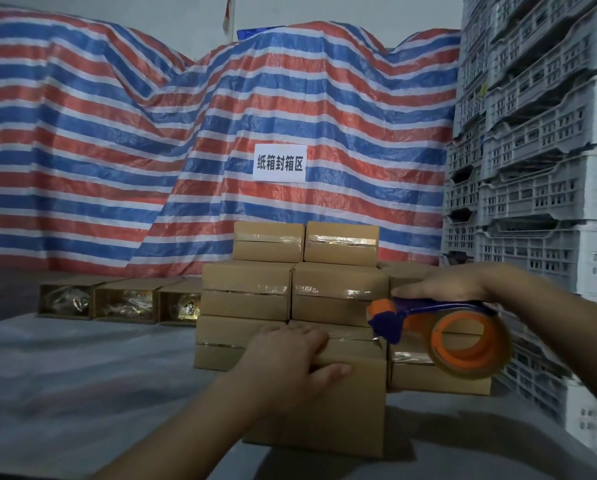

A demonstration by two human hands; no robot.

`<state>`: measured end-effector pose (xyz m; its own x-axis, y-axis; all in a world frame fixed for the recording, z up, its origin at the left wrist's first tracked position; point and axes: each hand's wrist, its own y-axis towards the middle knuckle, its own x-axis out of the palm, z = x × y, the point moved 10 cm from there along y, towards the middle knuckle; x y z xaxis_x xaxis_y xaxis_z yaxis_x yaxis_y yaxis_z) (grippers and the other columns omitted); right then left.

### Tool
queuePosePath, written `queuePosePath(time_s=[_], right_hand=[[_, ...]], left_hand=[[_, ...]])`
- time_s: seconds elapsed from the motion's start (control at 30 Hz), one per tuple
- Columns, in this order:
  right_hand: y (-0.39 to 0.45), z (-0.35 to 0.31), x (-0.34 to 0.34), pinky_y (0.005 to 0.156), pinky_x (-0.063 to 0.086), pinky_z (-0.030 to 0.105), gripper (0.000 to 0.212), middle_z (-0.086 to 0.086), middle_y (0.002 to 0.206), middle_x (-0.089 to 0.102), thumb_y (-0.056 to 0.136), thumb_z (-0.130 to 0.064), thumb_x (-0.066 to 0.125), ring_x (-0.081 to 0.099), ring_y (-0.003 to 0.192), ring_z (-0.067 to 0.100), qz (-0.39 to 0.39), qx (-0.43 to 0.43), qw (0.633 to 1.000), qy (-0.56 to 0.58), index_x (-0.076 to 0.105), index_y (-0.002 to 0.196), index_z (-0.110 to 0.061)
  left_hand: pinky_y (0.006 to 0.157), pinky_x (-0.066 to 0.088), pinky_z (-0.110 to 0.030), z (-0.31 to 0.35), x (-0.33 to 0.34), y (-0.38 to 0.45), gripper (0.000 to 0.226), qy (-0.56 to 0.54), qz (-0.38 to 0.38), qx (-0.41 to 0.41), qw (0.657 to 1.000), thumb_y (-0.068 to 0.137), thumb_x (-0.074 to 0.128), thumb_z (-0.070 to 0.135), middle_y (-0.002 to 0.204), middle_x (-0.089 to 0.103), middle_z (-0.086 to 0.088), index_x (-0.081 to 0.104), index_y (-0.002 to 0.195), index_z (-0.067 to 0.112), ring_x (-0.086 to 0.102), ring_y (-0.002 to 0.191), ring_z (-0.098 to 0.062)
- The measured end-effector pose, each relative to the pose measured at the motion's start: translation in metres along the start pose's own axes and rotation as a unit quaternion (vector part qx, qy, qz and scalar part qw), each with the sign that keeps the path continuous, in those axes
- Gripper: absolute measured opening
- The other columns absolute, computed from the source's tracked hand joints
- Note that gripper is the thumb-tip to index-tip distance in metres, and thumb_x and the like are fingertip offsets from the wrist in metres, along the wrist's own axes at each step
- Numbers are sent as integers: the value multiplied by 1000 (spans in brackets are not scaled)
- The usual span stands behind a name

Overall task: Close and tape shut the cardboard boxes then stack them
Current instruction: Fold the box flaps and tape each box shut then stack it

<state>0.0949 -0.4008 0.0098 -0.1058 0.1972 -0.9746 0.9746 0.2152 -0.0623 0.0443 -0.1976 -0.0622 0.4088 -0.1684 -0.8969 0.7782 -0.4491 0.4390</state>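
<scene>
A closed cardboard box (338, 410) stands nearest me on the grey table. My left hand (290, 355) lies on its top, fingers over the flap seam and thumb down the front face. My right hand (452, 285) grips the blue handle of a tape dispenser (456, 337) with an orange core and clear tape. The dispenser's blue and orange head sits at the box's far right top edge. Behind stands a stack of taped boxes (290, 289), three layers high.
Three open boxes (123, 301) with plastic-wrapped contents stand in a row at the back left. White plastic crates (539, 168) tower on the right. A red, white and blue striped tarp (151, 133) with a paper sign (279, 163) hangs behind. The table (82, 393) is covered in grey sheeting.
</scene>
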Motion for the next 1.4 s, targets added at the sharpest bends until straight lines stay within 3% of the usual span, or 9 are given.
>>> queuePosePath(time_s=[0.13, 0.27, 0.43, 0.6, 0.77, 0.93, 1.07, 1.33, 1.4], right_hand=[[-17, 39, 0, 73, 47, 22, 55, -13, 78, 74, 90, -73, 39, 68, 69, -2, -4, 44, 999, 17, 69, 102, -28], [-9, 52, 29, 90, 52, 33, 61, -1, 88, 72, 93, -73, 37, 67, 80, 11, -6, 69, 998, 0, 71, 98, -23], [-6, 56, 45, 82, 50, 30, 66, -2, 83, 70, 94, -76, 31, 65, 75, 10, 19, 72, 997, 19, 70, 91, -23], [-7, 59, 46, 84, 51, 32, 68, 2, 87, 71, 91, -78, 34, 65, 78, 15, 40, 66, 997, 25, 71, 89, -22], [-12, 58, 51, 86, 53, 34, 66, 3, 84, 71, 95, -73, 32, 67, 77, 17, 38, 42, 997, 48, 72, 88, -21], [-35, 66, 24, 93, 53, 37, 69, 10, 102, 74, 90, -74, 35, 70, 89, 22, 38, -5, 990, 134, 71, 107, -17], [-36, 58, 19, 75, 51, 29, 68, -7, 74, 71, 86, -82, 37, 66, 66, 7, 47, 42, 998, -15, 70, 84, -23], [-37, -7, 4, 59, 38, 30, 60, -3, 78, 65, 92, -75, 36, 59, 68, 11, 98, 53, 956, -271, 66, 84, -23], [-39, -23, 2, 66, 44, 31, 56, -3, 85, 64, 94, -71, 37, 60, 76, 13, 115, 52, 936, -328, 64, 90, -22]], left_hand=[[96, 47, -37, 1, 0, -1, 67, -9, 9, 2, 1000, 88, 29, 76, 125, 58, 8, 44, 136, 32, 54, 109, -12], [96, 43, -32, 3, -1, -1, 68, -20, 2, 6, 1000, 87, 30, 77, 127, 55, 11, 41, 138, 34, 52, 110, -9], [92, 47, -35, 8, 1, 9, 74, -18, -77, -11, 997, 79, 40, 83, 125, 56, 6, 39, 133, 32, 54, 106, -13], [110, 28, -42, 56, 0, 26, 82, -32, -66, 54, 996, 86, 43, 75, 158, 27, 6, 17, 152, 35, 31, 141, -18], [106, 36, -44, 63, 16, 24, 71, 1, -89, 56, 994, 91, 47, 64, 157, 29, 6, 19, 151, 38, 39, 136, -20], [104, 39, -44, 64, 11, 22, 70, 10, -84, 59, 995, 91, 45, 66, 157, 31, 6, 20, 151, 39, 42, 133, -22], [104, 41, -44, 64, 11, 22, 68, 11, -73, 62, 995, 91, 44, 67, 156, 32, 6, 22, 150, 39, 45, 131, -21], [106, 37, -44, 63, 15, 24, 70, 19, -67, 58, 996, 90, 43, 70, 159, 26, 9, 19, 150, 43, 40, 136, -19], [107, 36, -43, 63, 16, 25, 70, 19, -68, 57, 996, 90, 42, 71, 160, 24, 10, 17, 150, 44, 39, 137, -18]])
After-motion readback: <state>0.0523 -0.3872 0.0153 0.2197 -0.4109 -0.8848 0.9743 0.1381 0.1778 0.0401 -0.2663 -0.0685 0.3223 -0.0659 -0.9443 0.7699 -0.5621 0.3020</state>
